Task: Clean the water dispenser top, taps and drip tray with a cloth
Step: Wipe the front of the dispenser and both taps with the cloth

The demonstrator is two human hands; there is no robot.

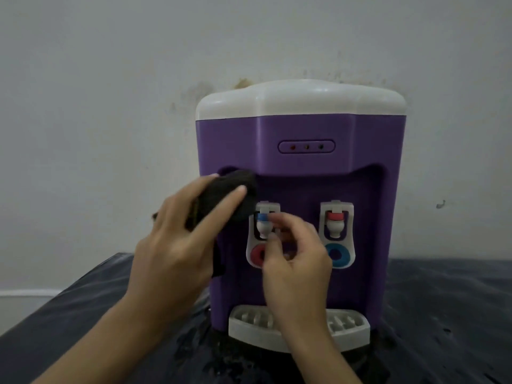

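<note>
A purple dispenser (302, 206) stood on a dark bench (83, 314). The left hand (177, 245) gripped a dark cloth (235, 198) against its front recess; the right hand (296, 256) pinched the left tap (263, 220) beside the cloth

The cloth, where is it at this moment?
In the head view, the dark cloth is in the left hand, against the upper left corner of the dispenser's recess, above the blue-capped tap.

The left hand (177, 239) and its dark cloth (230, 198) filled the recess's left end, and the right hand (296, 259) covered the left tap (263, 220). The right tap (336, 220) stood unobstructed, as did the desk (443, 300) on either side of the dispenser (302, 128).
</note>
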